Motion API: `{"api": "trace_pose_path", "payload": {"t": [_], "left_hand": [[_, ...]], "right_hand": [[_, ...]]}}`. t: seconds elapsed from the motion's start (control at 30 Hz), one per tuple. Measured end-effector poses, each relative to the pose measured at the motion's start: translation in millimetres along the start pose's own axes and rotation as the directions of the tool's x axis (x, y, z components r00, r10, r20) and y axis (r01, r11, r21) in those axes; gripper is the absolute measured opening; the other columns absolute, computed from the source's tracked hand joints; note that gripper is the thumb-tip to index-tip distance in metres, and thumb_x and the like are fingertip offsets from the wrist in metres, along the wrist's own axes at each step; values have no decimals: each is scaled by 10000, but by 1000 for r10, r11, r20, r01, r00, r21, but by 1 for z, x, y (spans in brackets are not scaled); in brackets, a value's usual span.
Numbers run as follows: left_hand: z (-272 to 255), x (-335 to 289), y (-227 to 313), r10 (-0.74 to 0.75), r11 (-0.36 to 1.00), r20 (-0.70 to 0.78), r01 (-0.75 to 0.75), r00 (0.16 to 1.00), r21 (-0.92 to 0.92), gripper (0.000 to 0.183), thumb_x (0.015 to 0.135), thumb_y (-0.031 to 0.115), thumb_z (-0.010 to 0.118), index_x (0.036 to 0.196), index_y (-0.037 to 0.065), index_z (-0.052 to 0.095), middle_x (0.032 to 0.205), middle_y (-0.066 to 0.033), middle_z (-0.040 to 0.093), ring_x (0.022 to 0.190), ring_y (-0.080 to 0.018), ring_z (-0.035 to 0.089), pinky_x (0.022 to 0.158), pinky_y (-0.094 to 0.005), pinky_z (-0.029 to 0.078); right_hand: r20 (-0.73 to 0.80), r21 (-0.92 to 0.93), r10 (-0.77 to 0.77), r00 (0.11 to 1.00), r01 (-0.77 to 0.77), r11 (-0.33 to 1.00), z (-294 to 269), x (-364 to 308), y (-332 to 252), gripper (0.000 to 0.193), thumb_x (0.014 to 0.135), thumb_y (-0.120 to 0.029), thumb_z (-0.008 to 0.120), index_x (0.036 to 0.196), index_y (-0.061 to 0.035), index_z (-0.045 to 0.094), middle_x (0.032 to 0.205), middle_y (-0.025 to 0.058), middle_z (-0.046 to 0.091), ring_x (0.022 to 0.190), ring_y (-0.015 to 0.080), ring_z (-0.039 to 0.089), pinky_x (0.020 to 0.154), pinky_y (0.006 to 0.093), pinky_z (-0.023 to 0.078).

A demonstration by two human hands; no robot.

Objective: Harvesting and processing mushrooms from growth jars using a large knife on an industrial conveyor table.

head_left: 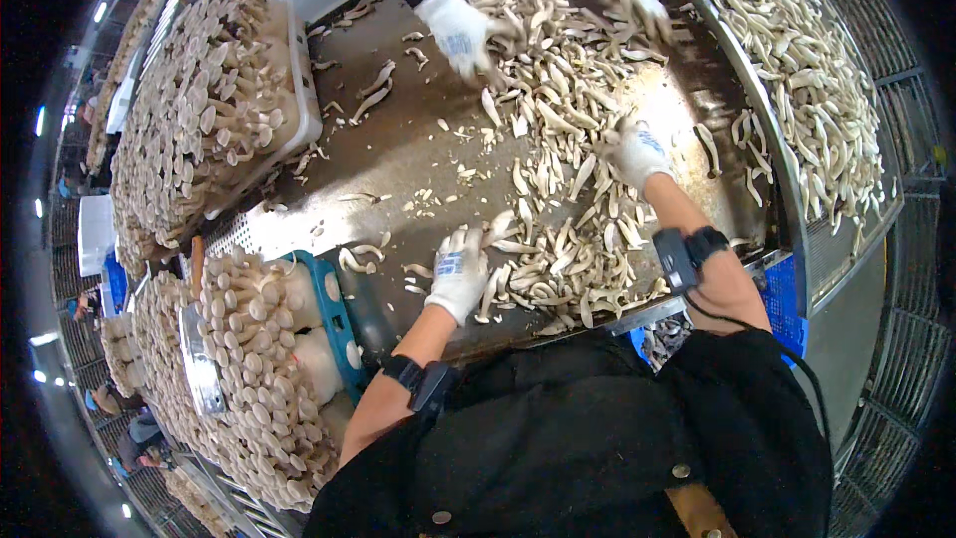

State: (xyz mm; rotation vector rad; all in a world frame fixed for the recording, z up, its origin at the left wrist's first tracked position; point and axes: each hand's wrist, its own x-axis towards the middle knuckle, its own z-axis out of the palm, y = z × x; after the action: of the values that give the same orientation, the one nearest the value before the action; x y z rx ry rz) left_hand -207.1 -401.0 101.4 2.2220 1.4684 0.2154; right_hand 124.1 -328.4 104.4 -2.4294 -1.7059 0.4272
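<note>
My left hand (459, 273), in a white knit glove, rests on the dark metal table (418, 164) at the left edge of the mushroom pile. Its fingers are stretched out, and a pale mushroom (499, 228) lies against their tips. My right hand (642, 152), gloved the same way, reaches into the right side of the heap of long-stemmed mushrooms (563, 120). Its fingertips are blurred among the stems, so whether they grip one is unclear. Small broken bits lie scattered between my hands and the far edge.
Across the table, a co-worker's gloved hands (458, 33) work in the pile. Clustered mushrooms fill a clear bin (307, 90) and a teal-edged crate (334, 309) on the left. A metal trough (787, 169) heaped with mushrooms runs along the right. A blue crate (787, 304) stands below it.
</note>
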Motion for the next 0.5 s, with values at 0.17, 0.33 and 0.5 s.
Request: {"api": "trace_pose_path", "payload": {"t": [0.17, 0.33, 0.5], "left_hand": [[-8, 28, 13, -2, 930, 228, -82, 974, 357, 271, 813, 214, 596, 1064, 113, 591, 1047, -133, 562, 1013, -298, 536, 864, -447, 454], [-28, 45, 16, 80, 966, 254, -138, 964, 219, 348, 799, 300, 647, 1071, 93, 576, 1004, -169, 589, 985, -350, 559, 841, -447, 462], [-19, 84, 54, -125, 865, 403, 298, 907, -403, 465, 862, 335, 592, 1173, 13, 465, 1039, -273, 597, 988, -437, 566, 843, -467, 451]], "right_hand": [[334, 216, -33, 942, -43, 976, -13, 18, 27, 471, 766, -311, 694, 1130, -34, 581, 1049, 206, 642, 944, 334, 637, 813, 384, 518], [314, 49, 103, 944, -124, 991, 17, -19, 13, 588, 780, -320, 679, 1242, -38, 447, 1127, 224, 596, 1030, 368, 590, 875, 431, 475], [230, 72, 34, 973, -52, 996, 3, -27, 18, 625, 742, -233, 712, 1266, -61, 418, 1065, 230, 603, 951, 388, 603, 812, 418, 488]]}}
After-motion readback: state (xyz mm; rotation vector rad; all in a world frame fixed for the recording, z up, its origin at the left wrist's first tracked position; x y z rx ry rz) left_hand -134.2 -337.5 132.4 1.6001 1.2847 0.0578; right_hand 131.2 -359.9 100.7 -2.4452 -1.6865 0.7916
